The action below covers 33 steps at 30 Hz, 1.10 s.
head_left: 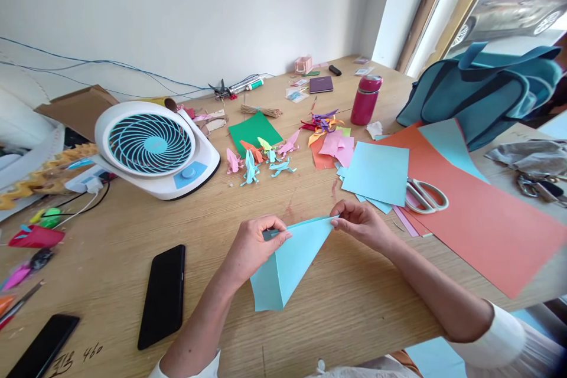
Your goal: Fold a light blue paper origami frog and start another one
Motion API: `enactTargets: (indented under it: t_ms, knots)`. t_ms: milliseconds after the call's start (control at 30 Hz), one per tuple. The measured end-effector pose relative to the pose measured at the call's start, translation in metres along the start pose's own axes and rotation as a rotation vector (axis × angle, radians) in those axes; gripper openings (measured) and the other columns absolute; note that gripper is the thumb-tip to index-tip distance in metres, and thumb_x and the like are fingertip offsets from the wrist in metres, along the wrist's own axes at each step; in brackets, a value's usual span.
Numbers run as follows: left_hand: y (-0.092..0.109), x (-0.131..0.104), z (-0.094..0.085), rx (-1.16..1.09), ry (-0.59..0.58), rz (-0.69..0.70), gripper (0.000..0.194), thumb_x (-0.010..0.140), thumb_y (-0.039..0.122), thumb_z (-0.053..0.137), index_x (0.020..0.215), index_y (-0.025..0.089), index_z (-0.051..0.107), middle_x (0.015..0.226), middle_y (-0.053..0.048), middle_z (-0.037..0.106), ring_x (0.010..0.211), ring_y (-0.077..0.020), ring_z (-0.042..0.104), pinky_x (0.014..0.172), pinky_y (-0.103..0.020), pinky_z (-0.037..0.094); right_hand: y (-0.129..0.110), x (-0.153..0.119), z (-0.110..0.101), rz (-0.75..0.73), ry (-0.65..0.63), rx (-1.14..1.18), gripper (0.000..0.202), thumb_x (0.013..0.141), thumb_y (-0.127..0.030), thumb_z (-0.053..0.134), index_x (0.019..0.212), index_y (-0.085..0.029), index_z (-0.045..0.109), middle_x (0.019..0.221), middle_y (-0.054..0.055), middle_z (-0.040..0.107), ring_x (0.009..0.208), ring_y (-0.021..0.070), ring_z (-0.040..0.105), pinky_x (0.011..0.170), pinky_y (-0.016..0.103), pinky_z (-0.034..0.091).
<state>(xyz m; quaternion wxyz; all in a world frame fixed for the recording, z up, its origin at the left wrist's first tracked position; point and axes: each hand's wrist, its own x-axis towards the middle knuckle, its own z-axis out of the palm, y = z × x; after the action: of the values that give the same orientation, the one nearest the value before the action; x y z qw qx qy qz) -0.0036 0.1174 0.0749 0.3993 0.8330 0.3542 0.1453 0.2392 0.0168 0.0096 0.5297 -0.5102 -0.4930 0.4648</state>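
A light blue sheet of paper [295, 260], partly folded with a crease down its left part, is held up between both hands above the wooden table. My left hand [252, 248] pinches its upper left edge between thumb and fingers. At the upper right corner, my right hand [361, 224] grips the paper's tip in a pinch. Past my right hand lies a stack of light blue square sheets [376, 172], with white-handled scissors [427, 196] beside it. Several small folded paper figures [250, 166] in pink, blue, orange and green stand beyond the hands, some on a green sheet [254, 130].
A white fan [150, 144] stands at the left, and two black phones [162, 295] lie near the front left. Large orange paper [496, 230] covers the right side, before a teal bag [469, 94]. A red bottle [367, 99] stands at the back.
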Motion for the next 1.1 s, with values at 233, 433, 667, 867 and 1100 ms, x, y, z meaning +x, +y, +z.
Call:
enactTargets:
  t_ms: [233,433,667,867,1100]
  knots:
    - [0.007,-0.004,-0.002,0.019,0.042,-0.004,0.014,0.083,0.031,0.064,0.076,0.019,0.067,0.079,0.002,0.07,0.074,-0.0136,0.062,0.071,-0.024,0.043,0.001,0.004,0.0,-0.022,-0.027,0.079,0.032,0.082,-0.048,0.068,0.08,-0.017,0.061,0.074,0.0,0.057,0.07,0.0124,0.05,0.065,0.026,0.04]
    - [0.011,-0.013,0.006,0.091,0.134,0.05,0.013,0.083,0.029,0.063,0.074,0.02,0.066,0.078,0.003,0.069,0.074,-0.0129,0.062,0.069,-0.023,0.043,0.005,0.009,0.003,-0.022,0.019,0.245,0.031,0.074,-0.044,0.077,0.081,-0.018,0.063,0.075,0.0,0.063,0.069,0.0119,0.056,0.066,0.026,0.045]
    - [0.009,-0.03,0.024,0.177,0.29,0.119,0.013,0.086,0.028,0.061,0.076,0.02,0.062,0.078,0.003,0.068,0.073,-0.0119,0.061,0.071,-0.023,0.044,0.006,0.002,0.008,0.135,-0.05,0.329,0.042,0.072,-0.046,0.078,0.101,-0.017,0.067,0.076,0.001,0.069,0.071,0.0123,0.063,0.068,0.025,0.048]
    - [0.013,-0.04,0.036,0.269,0.408,0.204,0.013,0.087,0.026,0.061,0.075,0.021,0.061,0.082,0.002,0.068,0.077,-0.0125,0.063,0.074,-0.024,0.045,0.007,-0.002,0.012,0.1,-0.052,0.31,0.033,0.072,-0.044,0.078,0.082,-0.015,0.068,0.073,0.001,0.07,0.069,0.0108,0.062,0.067,0.023,0.045]
    - [0.014,-0.051,0.04,0.287,0.467,0.186,0.011,0.087,0.028,0.062,0.078,0.021,0.061,0.084,0.001,0.068,0.08,-0.0139,0.064,0.077,-0.025,0.046,0.003,-0.005,0.016,0.045,-0.051,0.319,0.031,0.072,-0.044,0.077,0.077,-0.015,0.068,0.07,0.0,0.067,0.067,0.0101,0.059,0.066,0.024,0.043]
